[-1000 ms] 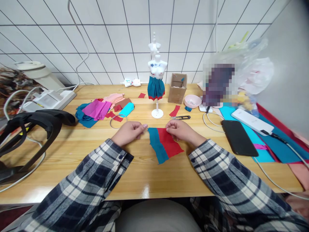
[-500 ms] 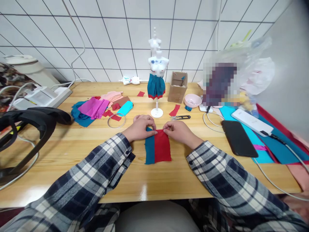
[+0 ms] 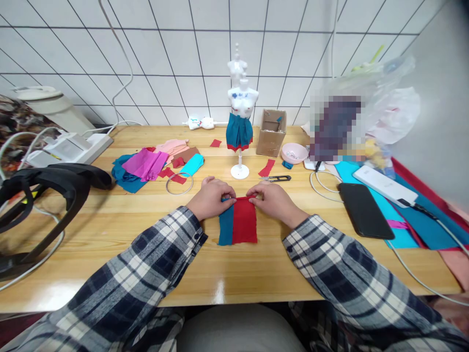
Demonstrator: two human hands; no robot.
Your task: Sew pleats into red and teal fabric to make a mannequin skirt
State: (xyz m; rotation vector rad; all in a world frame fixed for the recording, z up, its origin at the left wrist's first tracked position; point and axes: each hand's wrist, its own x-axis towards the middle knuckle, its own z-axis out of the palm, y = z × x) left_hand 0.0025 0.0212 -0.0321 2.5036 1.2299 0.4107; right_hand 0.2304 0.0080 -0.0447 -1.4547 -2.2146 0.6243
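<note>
A rectangular cloth, blue on the left and red on the right (image 3: 245,222), lies in front of me on the wooden table. Its top edge is pinched at the left, near the colour border, by the thumb and fingers of my left hand (image 3: 213,198). My right hand (image 3: 274,201) pinches the upper right corner of the red part. Beyond my hands stands a small white dress form (image 3: 242,100) wearing a blue skirt (image 3: 239,131) with a red hem. Thread snips (image 3: 276,178) lie just behind my right hand.
Fabric scraps (image 3: 144,164) and a metal hoop (image 3: 179,183) lie left. A cardboard box (image 3: 271,134), pink bowl (image 3: 294,153), black phone (image 3: 365,210), white power bank (image 3: 384,186) and cables are right. A black headset (image 3: 54,195) sits at the far left.
The cloth's top edge now looks slightly folded between my fingers, and its lower edge has drawn up a little. Both hands keep their pinch. The whole view has shifted slightly.
</note>
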